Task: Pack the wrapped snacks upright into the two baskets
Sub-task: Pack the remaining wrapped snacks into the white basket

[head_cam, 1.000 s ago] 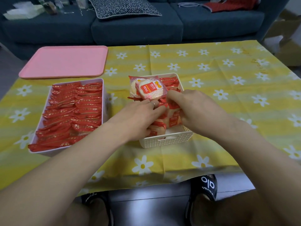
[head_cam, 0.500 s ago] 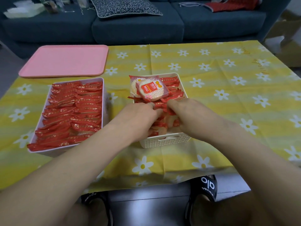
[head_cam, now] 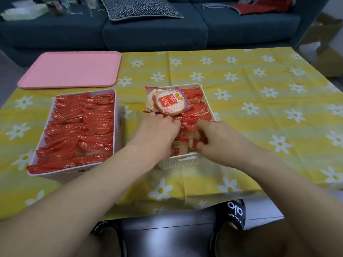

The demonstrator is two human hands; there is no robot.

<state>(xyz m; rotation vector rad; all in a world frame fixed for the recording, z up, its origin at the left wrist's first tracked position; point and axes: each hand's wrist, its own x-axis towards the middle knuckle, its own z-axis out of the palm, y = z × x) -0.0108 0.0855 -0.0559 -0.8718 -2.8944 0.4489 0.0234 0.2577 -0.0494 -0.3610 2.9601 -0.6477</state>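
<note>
tray (head_cam: 70, 69) behind baskets (head_cam: 118, 108), snacks (head_cam: 79, 127) inside

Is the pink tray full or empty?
Empty. The flat pink plastic tray shows only bare pink surface; the red wrapped snacks sit in baskets instead.

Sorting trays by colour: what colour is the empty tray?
Pink tray, plain, clearest in the head view.

The snack wrappers (head_cam: 81, 125) are glossy red film with gold print, crinkled at their seams. The white basket (head_cam: 182, 161) is matt plastic with a fine perforated wall; the pale basket (head_cam: 117, 112) is smooth plastic. The pink tray (head_cam: 72, 69) is matt plastic. A creased cloth (head_cam: 259, 108) covers the worktop.
</note>
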